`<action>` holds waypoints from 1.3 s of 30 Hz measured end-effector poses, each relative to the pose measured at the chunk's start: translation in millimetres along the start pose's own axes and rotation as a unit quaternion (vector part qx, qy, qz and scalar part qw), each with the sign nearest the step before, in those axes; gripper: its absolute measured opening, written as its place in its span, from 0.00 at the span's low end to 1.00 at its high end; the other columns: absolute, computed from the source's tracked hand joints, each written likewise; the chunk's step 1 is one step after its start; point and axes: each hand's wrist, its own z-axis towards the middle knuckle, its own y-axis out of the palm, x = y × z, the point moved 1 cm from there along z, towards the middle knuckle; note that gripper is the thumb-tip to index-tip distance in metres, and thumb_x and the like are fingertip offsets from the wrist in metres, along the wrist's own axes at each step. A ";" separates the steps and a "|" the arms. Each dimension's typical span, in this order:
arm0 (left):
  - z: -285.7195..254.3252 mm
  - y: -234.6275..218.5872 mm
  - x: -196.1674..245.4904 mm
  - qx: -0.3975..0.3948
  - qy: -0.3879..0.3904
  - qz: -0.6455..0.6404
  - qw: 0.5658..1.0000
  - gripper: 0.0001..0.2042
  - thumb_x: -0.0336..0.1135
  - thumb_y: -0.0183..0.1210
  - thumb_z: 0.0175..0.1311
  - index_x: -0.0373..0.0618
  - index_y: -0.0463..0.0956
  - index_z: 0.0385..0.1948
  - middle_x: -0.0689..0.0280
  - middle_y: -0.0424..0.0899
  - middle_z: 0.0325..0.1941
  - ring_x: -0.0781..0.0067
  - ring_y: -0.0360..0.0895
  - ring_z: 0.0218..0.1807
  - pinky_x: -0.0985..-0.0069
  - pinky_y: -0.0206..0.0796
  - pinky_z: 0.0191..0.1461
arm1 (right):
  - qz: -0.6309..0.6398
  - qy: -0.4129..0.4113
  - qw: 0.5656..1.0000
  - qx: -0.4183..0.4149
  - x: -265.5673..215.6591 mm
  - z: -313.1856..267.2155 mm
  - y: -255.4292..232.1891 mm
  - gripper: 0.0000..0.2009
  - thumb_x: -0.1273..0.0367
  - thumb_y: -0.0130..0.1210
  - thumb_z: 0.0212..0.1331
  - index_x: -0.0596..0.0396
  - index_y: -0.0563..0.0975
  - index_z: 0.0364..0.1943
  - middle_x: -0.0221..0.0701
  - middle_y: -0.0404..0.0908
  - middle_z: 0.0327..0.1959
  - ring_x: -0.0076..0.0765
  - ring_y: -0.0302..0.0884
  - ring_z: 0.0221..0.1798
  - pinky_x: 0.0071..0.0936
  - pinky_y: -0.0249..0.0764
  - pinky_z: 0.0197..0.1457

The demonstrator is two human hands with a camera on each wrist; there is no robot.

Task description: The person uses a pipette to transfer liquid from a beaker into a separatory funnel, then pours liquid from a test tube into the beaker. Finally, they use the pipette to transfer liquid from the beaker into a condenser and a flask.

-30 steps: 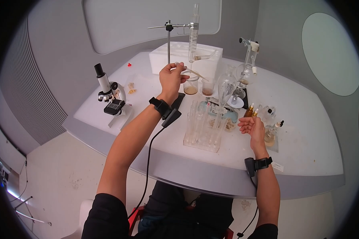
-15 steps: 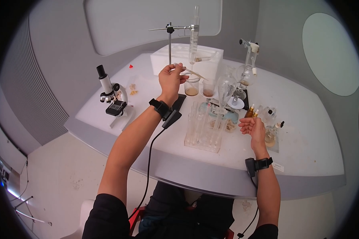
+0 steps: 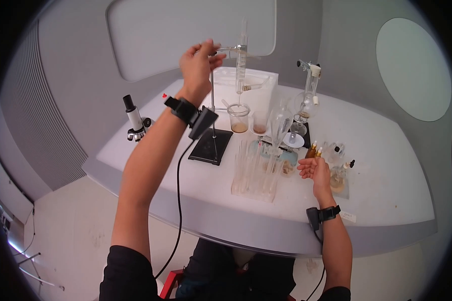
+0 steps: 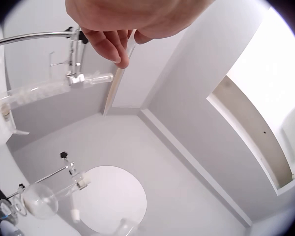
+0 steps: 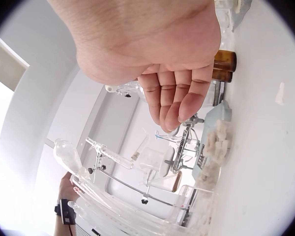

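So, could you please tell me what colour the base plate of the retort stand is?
Black; the base plate shows best in the head view.

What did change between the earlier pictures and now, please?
The left hand rose from above the beakers to the top of the stand, by the clamp arm. It still pinches the thin stick. The right hand stayed open, palm up, beside the amber bottles.

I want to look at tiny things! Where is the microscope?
In the head view the microscope stands on the table's left side, left of the stand's black base.
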 end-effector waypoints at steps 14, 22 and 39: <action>113.1 49.1 72.6 0.038 0.125 0.043 0.990 0.15 0.33 0.61 0.68 0.31 0.72 0.48 0.52 0.84 0.47 0.60 0.87 0.41 0.76 0.81 0.43 | 0.002 -0.008 1.000 -0.011 6.3 2.3 -3.9 0.32 0.54 0.27 0.73 0.65 0.82 0.40 0.37 0.85 0.30 0.26 0.79 0.27 0.23 0.75 0.33; 131.3 50.0 53.0 0.051 0.118 0.088 0.988 0.14 0.33 0.62 0.68 0.30 0.73 0.46 0.52 0.85 0.45 0.60 0.87 0.37 0.76 0.81 0.40 | -0.001 -0.006 1.000 -0.013 2.9 1.5 -4.2 0.32 0.54 0.26 0.73 0.65 0.82 0.40 0.37 0.85 0.30 0.25 0.79 0.27 0.22 0.75 0.33; 124.3 54.4 52.0 0.037 0.123 0.161 0.978 0.16 0.34 0.63 0.67 0.30 0.74 0.48 0.52 0.86 0.43 0.63 0.88 0.34 0.77 0.81 0.38 | 0.005 -0.015 1.000 -0.016 1.2 0.2 -3.5 0.32 0.54 0.26 0.74 0.65 0.83 0.39 0.36 0.85 0.30 0.25 0.78 0.27 0.21 0.75 0.33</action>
